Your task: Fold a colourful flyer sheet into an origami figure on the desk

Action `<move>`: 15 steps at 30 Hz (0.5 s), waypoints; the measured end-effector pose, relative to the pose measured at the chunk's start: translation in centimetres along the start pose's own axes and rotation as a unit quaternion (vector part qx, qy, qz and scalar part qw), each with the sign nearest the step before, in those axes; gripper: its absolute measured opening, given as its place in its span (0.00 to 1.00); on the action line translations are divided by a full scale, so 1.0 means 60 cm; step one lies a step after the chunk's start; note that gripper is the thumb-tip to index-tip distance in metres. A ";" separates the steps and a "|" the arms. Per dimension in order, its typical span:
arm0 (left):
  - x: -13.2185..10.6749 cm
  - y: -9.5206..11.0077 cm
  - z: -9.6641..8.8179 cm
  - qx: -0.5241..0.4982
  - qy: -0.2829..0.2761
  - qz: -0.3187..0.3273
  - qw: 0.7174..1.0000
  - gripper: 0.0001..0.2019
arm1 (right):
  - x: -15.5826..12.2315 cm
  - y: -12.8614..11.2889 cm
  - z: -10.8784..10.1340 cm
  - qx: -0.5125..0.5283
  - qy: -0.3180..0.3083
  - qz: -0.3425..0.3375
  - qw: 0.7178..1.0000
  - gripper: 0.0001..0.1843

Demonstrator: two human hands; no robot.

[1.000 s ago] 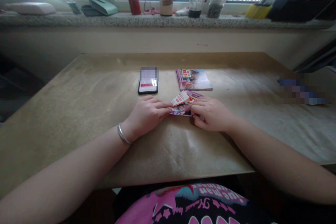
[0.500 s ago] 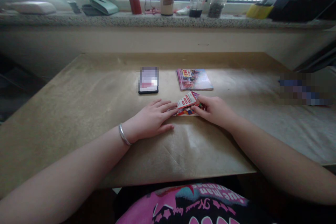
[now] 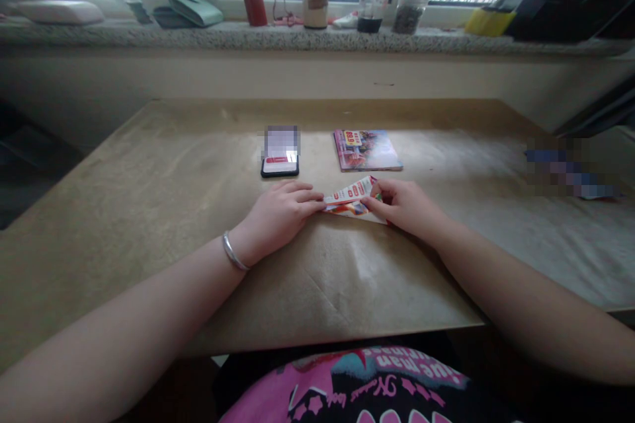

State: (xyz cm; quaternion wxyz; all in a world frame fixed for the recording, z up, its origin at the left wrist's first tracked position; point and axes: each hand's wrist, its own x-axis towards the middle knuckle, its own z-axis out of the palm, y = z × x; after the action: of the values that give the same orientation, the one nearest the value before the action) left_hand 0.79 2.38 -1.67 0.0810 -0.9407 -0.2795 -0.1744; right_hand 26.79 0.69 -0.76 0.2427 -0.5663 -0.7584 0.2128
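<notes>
A folded sheet of colourful printed paper [image 3: 352, 201], with a white and red printed flap on top, lies low over the table between my hands. My left hand [image 3: 282, 215], a silver bangle at its wrist, has its fingers together on the paper's narrow left end; its thumb is tucked out of sight. At the right end, my right hand [image 3: 404, 205] pinches the paper between thumb and curled fingers. Part of the paper's right edge is hidden behind those fingers.
A phone [image 3: 280, 152] and a stack of colourful printed sheets or a booklet [image 3: 368, 150] lie beyond my hands on the table [image 3: 198, 145]. At the far right is a blurred bluish item [image 3: 570, 172]. Bottles and containers line the stone windowsill [image 3: 208, 38].
My left hand has shifted slightly left and drawn its thumb in. The folded paper has turned a little, its right end now showing more of a pale lower layer.
</notes>
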 end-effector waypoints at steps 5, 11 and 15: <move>0.003 0.008 -0.004 -0.044 -0.035 -0.016 0.998 0.14 | 0.012 0.019 0.008 -0.034 0.043 -0.051 0.997 0.12; 0.001 0.017 -0.010 -0.054 -0.050 -0.016 0.997 0.18 | 0.020 0.037 0.009 -0.085 0.030 -0.045 0.995 0.10; 0.001 0.024 -0.014 -0.035 -0.031 0.028 0.998 0.17 | 0.020 0.040 0.008 -0.096 0.036 -0.057 0.993 0.10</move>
State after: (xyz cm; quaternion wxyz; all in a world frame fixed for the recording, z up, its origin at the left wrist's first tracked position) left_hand 1.40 1.02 -0.96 0.0440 -0.9555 -0.2489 -0.1522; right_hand 28.02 2.45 -2.44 0.2264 -0.5503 -0.7970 0.1040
